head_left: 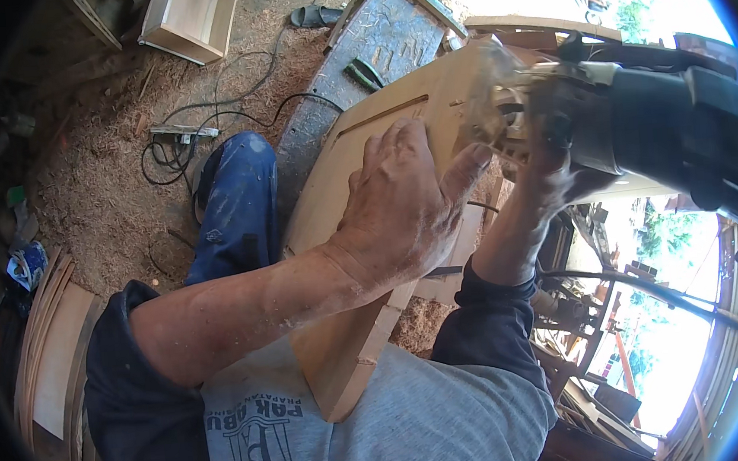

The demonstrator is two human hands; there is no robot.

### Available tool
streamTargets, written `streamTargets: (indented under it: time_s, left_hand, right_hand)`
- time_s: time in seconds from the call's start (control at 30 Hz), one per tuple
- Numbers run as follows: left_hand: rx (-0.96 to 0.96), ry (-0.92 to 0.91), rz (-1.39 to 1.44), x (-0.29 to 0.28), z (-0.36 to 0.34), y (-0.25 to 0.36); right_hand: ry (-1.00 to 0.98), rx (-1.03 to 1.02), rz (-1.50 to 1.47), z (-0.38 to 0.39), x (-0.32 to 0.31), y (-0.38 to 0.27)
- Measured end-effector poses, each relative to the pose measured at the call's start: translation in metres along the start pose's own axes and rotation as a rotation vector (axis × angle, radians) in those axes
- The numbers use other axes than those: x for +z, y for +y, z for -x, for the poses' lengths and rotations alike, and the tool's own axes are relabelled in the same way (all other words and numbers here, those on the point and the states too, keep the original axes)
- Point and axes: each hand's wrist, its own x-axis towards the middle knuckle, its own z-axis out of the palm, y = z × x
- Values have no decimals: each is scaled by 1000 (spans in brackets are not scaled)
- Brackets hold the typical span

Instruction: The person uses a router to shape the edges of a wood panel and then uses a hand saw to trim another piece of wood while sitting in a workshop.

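A pale wooden panel (pixel 418 136) with a long slot cut in its face lies tilted in front of me, its near end against my shirt. My left hand (pixel 405 197) rests on that face, fingers stretched out and the thumb reaching toward the router's base. At the panel's right edge is a router (pixel 638 123), dark-bodied and turned on its side, with a clear guard at its base. My right hand (pixel 549 151) grips it near the base; the fingers are partly hidden and blurred. The contact between bit and wood cannot be made out.
A worn workbench (pixel 384 39) is beneath the panel's far end, with a green-and-black brush-like object (pixel 364 73) on it. Black cables (pixel 242 110) and a power strip (pixel 183 131) lie among shavings. A wooden drawer (pixel 190 23) stands far left; stacked boards (pixel 53 351) lie near left.
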Motion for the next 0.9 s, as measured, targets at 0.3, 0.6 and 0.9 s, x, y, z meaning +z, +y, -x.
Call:
streamTargets:
  time_s: [0.3, 0.6, 0.9]
  left_hand:
    - [-186, 7, 234, -10, 4, -2]
    - [-77, 66, 68, -11, -11, 8]
    - [749, 268, -111, -13, -40, 27]
  right_hand:
    - [243, -76, -657, 11, -48, -56]
    - [109, 95, -859, 39, -41, -4]
    - [551, -221, 1423, 89, -30, -11]
